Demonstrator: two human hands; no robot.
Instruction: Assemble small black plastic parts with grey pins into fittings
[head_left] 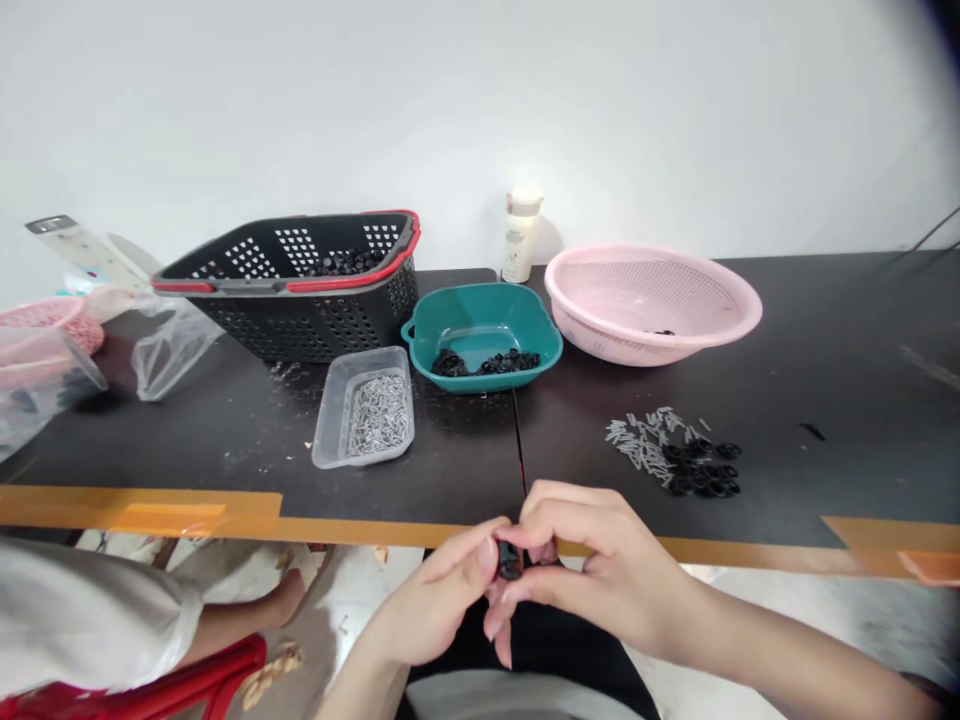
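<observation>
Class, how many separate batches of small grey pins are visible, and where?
2: one batch in the clear plastic tray, another loose batch on the tabletop beside black round parts. More may be hidden.

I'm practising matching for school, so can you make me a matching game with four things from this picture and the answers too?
Things:
1. small black part
2. clear tray
3. black basket
4. bottle

Clues:
A. has red handles
B. cream-coloured
C. between the left hand and right hand
D. holds silvery pins

Pairs: 1-C, 2-D, 3-A, 4-B
</observation>
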